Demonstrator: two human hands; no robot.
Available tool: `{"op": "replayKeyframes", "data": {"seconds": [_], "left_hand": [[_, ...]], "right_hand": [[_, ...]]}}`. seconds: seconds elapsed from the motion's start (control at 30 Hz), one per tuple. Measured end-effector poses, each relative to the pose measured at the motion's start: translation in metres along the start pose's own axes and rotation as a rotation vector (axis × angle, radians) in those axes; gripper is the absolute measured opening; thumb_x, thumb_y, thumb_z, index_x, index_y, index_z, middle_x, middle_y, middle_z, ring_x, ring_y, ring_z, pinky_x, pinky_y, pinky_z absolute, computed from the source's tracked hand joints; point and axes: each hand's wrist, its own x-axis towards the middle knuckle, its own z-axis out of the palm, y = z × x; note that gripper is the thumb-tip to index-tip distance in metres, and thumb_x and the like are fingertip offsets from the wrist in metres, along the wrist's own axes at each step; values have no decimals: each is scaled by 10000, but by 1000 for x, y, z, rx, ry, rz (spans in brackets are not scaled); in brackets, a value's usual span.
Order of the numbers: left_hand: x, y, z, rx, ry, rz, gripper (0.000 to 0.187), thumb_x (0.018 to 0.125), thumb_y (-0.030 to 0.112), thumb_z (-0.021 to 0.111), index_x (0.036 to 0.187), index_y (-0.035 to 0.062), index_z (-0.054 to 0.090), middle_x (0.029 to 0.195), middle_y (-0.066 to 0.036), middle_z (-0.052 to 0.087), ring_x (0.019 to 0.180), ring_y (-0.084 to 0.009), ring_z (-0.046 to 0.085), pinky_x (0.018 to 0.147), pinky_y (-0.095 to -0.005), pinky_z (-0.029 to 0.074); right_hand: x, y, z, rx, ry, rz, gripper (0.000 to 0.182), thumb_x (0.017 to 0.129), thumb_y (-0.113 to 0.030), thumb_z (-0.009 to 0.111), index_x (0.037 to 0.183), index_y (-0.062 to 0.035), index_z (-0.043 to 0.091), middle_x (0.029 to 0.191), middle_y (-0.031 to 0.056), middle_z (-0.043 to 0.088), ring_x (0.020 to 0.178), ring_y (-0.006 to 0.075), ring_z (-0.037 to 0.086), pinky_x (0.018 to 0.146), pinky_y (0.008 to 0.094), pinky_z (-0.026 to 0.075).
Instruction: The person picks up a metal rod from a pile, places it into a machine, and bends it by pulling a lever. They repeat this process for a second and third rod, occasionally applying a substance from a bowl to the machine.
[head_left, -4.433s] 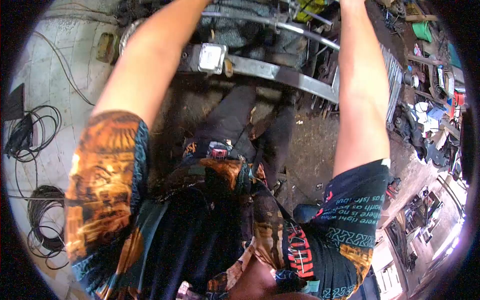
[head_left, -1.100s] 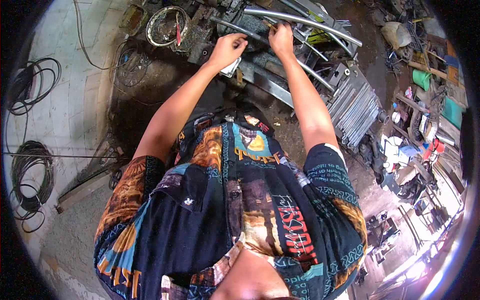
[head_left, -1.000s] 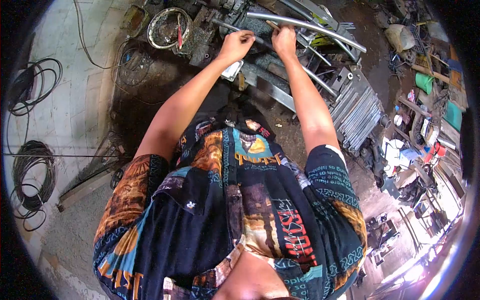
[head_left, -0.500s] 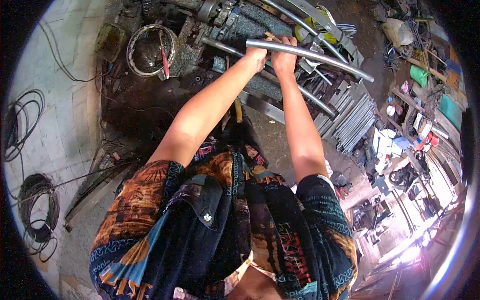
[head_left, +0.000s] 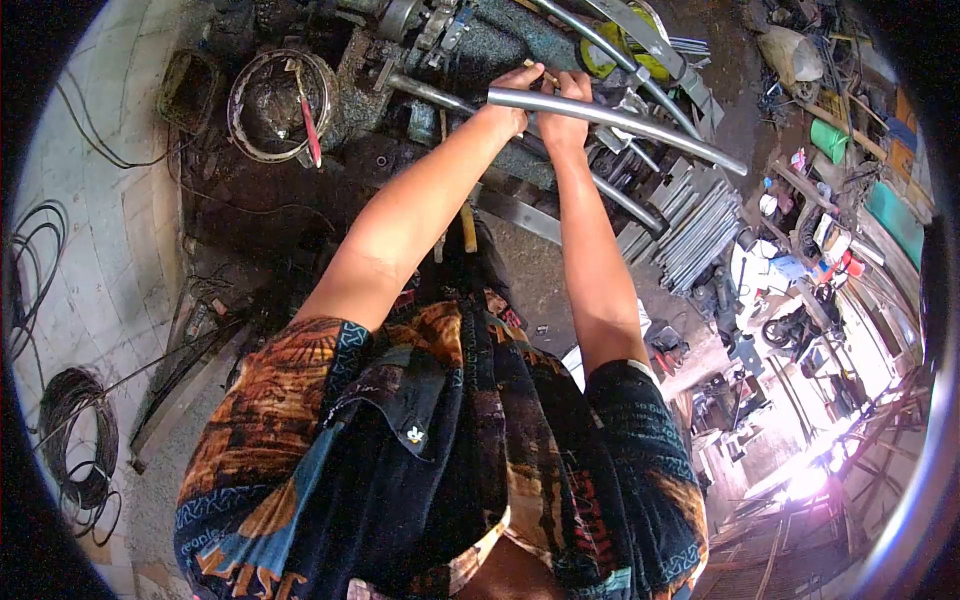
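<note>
A long shiny metal pipe [head_left: 660, 127] slants from its near-left end down to the right, held above the bench. My left hand [head_left: 510, 112] is closed at the pipe's left end, with fingers reaching out behind it. My right hand [head_left: 563, 122] grips the pipe just beside it, knuckles showing above the metal. By the left fingertips is a thin light-brown piece, too small to name. Beneath my hands, a second metal bar [head_left: 432, 92] runs slanting across the dark machine bed. The undersides of both hands are hidden.
A round bucket [head_left: 283, 105] holding a red-handled brush [head_left: 308, 118] stands left of the machine. Stacked metal rods [head_left: 700, 225] lie to the right. A wooden-handled tool [head_left: 468, 228] is near my body. Coiled cable [head_left: 80, 440] lies on the left floor, and clutter fills the far right.
The view has shifted slightly. My left fingers now stretch further upward toward the light-brown piece, while the pipe stays almost where it was in my hands.
</note>
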Motion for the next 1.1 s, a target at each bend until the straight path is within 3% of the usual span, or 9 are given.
{"op": "replayKeyframes", "data": {"seconds": [0.17, 0.3, 0.37, 0.5, 0.57, 0.67, 0.8, 1.0, 1.1], "left_hand": [[-4, -2, 2, 40, 7, 13, 192, 870, 223, 745, 966, 99, 636, 955, -72, 672, 851, -210, 636, 787, -369, 525], [4, -3, 0, 5, 7, -34, 182, 882, 215, 733, 965, 84, 637, 955, -82, 673, 844, -207, 640, 778, -362, 529], [17, -8, -9, -76, -120, -57, 171, 899, 206, 713, 969, 69, 638, 959, -94, 673, 850, -210, 643, 797, -365, 526], [9, -7, -5, -69, -106, -17, 155, 913, 203, 697, 959, 66, 641, 952, -99, 674, 859, -217, 644, 816, -386, 525], [15, -10, -8, -85, -131, 18, 175, 896, 188, 720, 985, 55, 650, 955, -99, 674, 863, -217, 645, 805, -385, 537], [-12, -7, 6, -91, -71, 131, 196, 874, 151, 745, 1014, 44, 658, 959, -90, 673, 874, -213, 643, 803, -378, 543], [-15, -6, 9, -92, -59, 130, 226, 844, 114, 771, 1026, 32, 666, 973, -84, 672, 884, -209, 641, 814, -364, 540], [-17, -7, 13, -78, -9, 200, 213, 825, 93, 785, 997, 21, 682, 997, -96, 682, 871, -207, 652, 773, -344, 549], [-23, -7, 16, -72, -3, 226, 112, 849, 82, 759, 922, 20, 701, 863, -48, 669, 743, -153, 616, 669, -326, 503]], "right_hand": [[1, 8, 7, 4, 24, -3, 202, 864, -93, 635, 1034, -15, 712, 1020, 216, 625, 965, 385, 619, 854, 469, 500], [2, 9, 9, -16, 47, -20, 203, 860, -95, 632, 1028, -14, 713, 1006, 212, 629, 969, 378, 619, 872, 461, 496], [2, 5, 6, -8, 27, -6, 209, 859, -96, 625, 1031, -12, 711, 1014, 212, 629, 977, 375, 618, 889, 457, 492], [2, 7, 6, -18, 53, -9, 216, 855, -101, 623, 1032, -11, 708, 1022, 215, 631, 973, 380, 621, 886, 461, 496], [3, 6, 3, -3, -20, 4, 245, 875, -103, 597, 1079, 3, 682, 1148, 269, 579, 1034, 435, 607, 918, 481, 488], [1, 11, 1, 4, 7, -36, 246, 863, -93, 618, 1080, 2, 686, 1145, 256, 586, 1036, 422, 610, 909, 468, 497], [1, 7, -3, 11, 30, -31, 236, 859, -87, 630, 1068, 4, 691, 1124, 242, 599, 1018, 410, 618, 893, 458, 506], [1, 8, -5, 35, 54, -76, 219, 862, -95, 637, 1046, 7, 699, 1061, 229, 614, 952, 397, 632, 867, 449, 515], [1, 10, -5, 27, 67, -93, 224, 857, -94, 641, 1044, 16, 693, 1054, 229, 614, 947, 398, 631, 865, 449, 515]]}}
